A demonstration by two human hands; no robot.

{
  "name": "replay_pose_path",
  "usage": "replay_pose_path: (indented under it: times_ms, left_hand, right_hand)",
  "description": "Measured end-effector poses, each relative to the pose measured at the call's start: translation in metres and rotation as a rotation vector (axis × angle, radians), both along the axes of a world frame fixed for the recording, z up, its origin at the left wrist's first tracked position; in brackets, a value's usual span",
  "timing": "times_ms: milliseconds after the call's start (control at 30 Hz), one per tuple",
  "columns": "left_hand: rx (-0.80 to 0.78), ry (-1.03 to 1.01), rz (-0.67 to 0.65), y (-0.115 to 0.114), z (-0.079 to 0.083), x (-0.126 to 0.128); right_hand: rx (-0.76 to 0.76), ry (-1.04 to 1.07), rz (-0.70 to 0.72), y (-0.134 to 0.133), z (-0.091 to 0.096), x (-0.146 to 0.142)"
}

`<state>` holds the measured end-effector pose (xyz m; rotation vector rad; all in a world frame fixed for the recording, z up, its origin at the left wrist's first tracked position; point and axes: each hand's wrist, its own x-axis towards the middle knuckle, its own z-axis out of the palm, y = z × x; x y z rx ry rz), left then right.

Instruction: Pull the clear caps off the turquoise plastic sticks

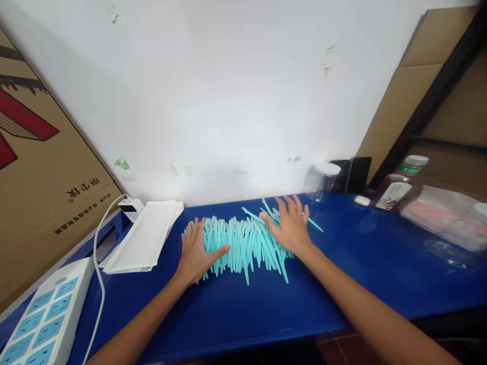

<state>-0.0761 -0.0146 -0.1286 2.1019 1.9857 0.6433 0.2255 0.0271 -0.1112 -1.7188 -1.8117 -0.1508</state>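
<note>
A long row of thin turquoise plastic sticks [243, 243], pointed at one end, lies heaped on the blue table [236, 314]. My left hand [196, 251] rests on the left end of the row, fingers stretched away from me and thumb out to the right over the sticks. At the right end, my right hand [291, 223] lies over the sticks with its fingers spread. Several sticks near it point in other directions, and one juts out to the right beyond the fingers. Part of the row is hidden beneath both hands.
White paper bags [142, 235] lie left of the row, by a white charger [131, 207] with a cable. A power strip [45, 314] is at the near left. Along the right stand a clear jar [323, 182], a bottle [397, 185] and a plastic bag [445, 215].
</note>
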Motion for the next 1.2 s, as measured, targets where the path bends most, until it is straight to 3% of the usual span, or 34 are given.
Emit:
replay_pose_path:
  times_ms: [200,333,433,800,1200]
  left_hand:
    - [0.016,0.051,-0.046,-0.003,-0.001,0.005]
    - [0.015,0.067,-0.097,-0.002,-0.003,0.005]
    - [0.009,0.071,-0.133,-0.002,-0.003,0.005]
    - [-0.003,0.056,-0.157,0.0,0.0,0.032]
    - [-0.014,0.03,-0.198,-0.004,0.0,0.076]
  right_hand:
    - [-0.266,0.092,-0.125,0.023,0.01,0.049]
    - [-0.448,0.086,-0.162,0.038,0.001,0.077]
    - [-0.522,0.082,-0.163,0.046,-0.01,0.082]
    - [-0.559,0.08,-0.068,0.047,-0.024,0.064]
    - [-0.518,0.077,-0.049,0.052,-0.027,0.078]
